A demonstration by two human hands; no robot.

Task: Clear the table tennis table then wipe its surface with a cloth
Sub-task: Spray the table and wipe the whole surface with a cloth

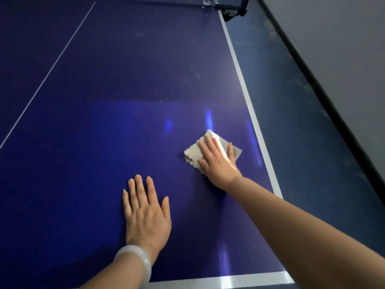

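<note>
The blue table tennis table [125,80] fills the view, with white lines along its right and near edges. A folded pale grey cloth [192,152] lies on the right half, near the right sideline. My right hand [217,161] presses flat on the cloth with straight fingers. My left hand [145,213] rests flat on the bare surface closer to me, fingers spread, with a pale bangle on the wrist. Faint dusty marks show on the surface farther up toward the net.
The net [225,2] and its black clamp post [234,14] stand at the top right corner. A dark floor strip [312,132] runs between the table's right edge and a grey wall [343,49].
</note>
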